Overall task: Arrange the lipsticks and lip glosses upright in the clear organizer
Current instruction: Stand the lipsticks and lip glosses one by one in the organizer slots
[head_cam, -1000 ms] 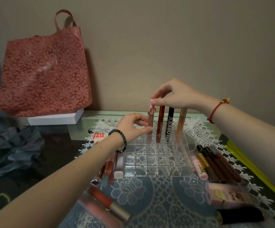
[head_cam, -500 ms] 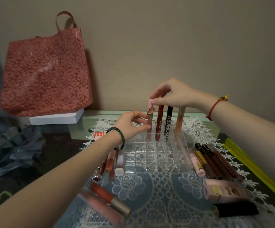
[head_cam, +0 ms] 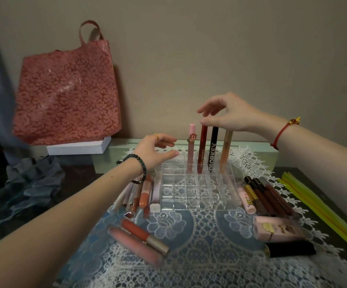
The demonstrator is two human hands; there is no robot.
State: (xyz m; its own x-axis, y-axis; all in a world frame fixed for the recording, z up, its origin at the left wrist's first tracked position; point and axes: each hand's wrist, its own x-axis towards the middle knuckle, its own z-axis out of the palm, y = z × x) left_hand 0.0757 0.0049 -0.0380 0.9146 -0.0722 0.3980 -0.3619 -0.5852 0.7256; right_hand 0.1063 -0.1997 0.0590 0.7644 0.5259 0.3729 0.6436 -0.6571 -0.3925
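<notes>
**Head view.** The clear organizer (head_cam: pixel 197 192) sits at centre frame on a lace cloth (head_cam: pixel 189 256) over the counter (head_cam: pixel 81 179). Its far row holds four tubes, all upright and side by side. From left to right they are a pink gloss (head_cam: pixel 191 146) with a small charm, a red tube (head_cam: pixel 202 150), a black tube (head_cam: pixel 213 150) and an amber tube (head_cam: pixel 225 150). I see no tubes in the nearer rows.

The left hand (head_cam: pixel 154 150) hovers just left of the pink gloss, apart from it, with its fingers relaxed and grasping nothing. The right hand (head_cam: pixel 226 115) hangs over the tube tops with fingers loosely spread, holding nothing. Its thumb sits at the red tube's cap, but I cannot tell whether they touch.

Unsorted stock lies flat on the cloth:
- A left cluster (head_cam: pixel 143 194) lies against the organizer's left wall.
- Two glosses (head_cam: pixel 139 238) lie at lower left of centre.
- A right cluster (head_cam: pixel 266 196) lies beside the right wall.
- A pink case (head_cam: pixel 278 229) and a black lipstick (head_cam: pixel 291 249) lie at lower right.

**Judgement.** Placement is at an early stage. The left cluster lies directly below the left hand in frame, so that hand is the nearer. The tubes' long axes run roughly up and down the frame, so each needs tipping upright before it goes into a cell.

A red bag (head_cam: pixel 66 90) stands at upper left.
</notes>
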